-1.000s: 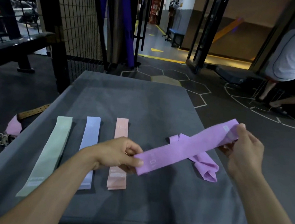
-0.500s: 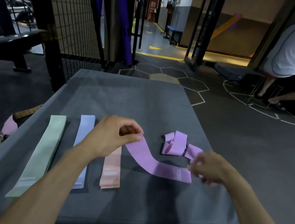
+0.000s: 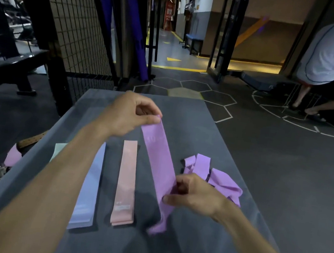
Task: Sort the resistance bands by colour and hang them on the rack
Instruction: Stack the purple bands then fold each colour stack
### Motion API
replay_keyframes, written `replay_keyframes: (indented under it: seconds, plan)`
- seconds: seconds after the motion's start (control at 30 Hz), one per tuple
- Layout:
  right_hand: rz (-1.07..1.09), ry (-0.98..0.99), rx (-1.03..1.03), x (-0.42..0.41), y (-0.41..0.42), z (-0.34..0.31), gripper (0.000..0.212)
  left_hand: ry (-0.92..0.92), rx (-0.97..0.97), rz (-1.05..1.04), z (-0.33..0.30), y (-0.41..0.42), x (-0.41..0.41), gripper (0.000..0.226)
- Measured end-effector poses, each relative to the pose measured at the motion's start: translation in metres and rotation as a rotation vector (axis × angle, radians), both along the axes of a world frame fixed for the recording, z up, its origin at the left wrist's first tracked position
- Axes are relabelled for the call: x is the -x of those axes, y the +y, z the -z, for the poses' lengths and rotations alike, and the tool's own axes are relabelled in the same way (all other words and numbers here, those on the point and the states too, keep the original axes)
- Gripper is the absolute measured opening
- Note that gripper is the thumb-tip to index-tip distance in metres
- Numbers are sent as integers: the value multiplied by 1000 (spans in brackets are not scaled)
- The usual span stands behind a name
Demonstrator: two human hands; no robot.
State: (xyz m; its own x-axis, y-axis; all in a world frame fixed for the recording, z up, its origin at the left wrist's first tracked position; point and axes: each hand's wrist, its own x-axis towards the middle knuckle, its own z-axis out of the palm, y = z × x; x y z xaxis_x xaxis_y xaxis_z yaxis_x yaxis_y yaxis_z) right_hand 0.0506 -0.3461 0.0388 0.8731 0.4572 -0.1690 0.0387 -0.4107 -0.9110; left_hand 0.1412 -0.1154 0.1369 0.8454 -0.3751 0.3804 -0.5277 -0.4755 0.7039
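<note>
Resistance bands lie in a row on the grey padded platform (image 3: 214, 133) — pale green band (image 3: 58, 149) nearest the left edge and mostly hidden by the forearm, lilac-blue band (image 3: 88, 188), pink band (image 3: 125, 182), one of each. The left hand (image 3: 128, 114) pinches the far end of a purple band (image 3: 159, 168); the right hand (image 3: 193, 192) grips its near part. A crumpled purple band (image 3: 218, 178) lies just right — bare surface beyond it to the right edge.

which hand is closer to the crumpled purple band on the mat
Right. The right hand sits just beside the crumpled purple band; the left hand is farther off, up at the far end of the stretched band.
</note>
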Motion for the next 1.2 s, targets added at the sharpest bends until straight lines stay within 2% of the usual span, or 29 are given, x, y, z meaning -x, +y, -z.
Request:
replay_keyframes:
  seconds: [0.07,0.27,0.43,0.5,0.63,0.77,0.87,0.93,1.03,1.13,1.2]
  plan:
    - [-3,92,17,2,4,7,7,9,-95,-60,2,1,-30,11]
    - [131,308,112,0,13,37,16,68,-412,-131,49,-14,-98,10]
    - [109,447,85,-2,16,46,30,126,-548,-143,104,-35,-124,11]
    - [118,426,84,-2,17,45,38,139,-576,-166,123,-43,-127,12]
    - [58,458,114,0,21,43,68,146,-608,-233,147,-52,-133,5]
    - [60,426,108,0,16,42,61,145,-602,-296,158,-60,-133,8]
    - [35,462,131,1,13,39,60,82,-624,-310,168,-60,-130,19]
    - [27,483,170,-1,7,33,49,31,-523,-331,171,-63,-125,23]
    - [50,473,262,-5,-9,19,34,80,-373,-157,166,-76,-109,16]
    - [149,409,324,-5,-27,14,28,184,-498,121,153,-94,-79,16]
    - [219,358,363,-6,-38,14,30,179,-588,149,145,-104,-62,24]
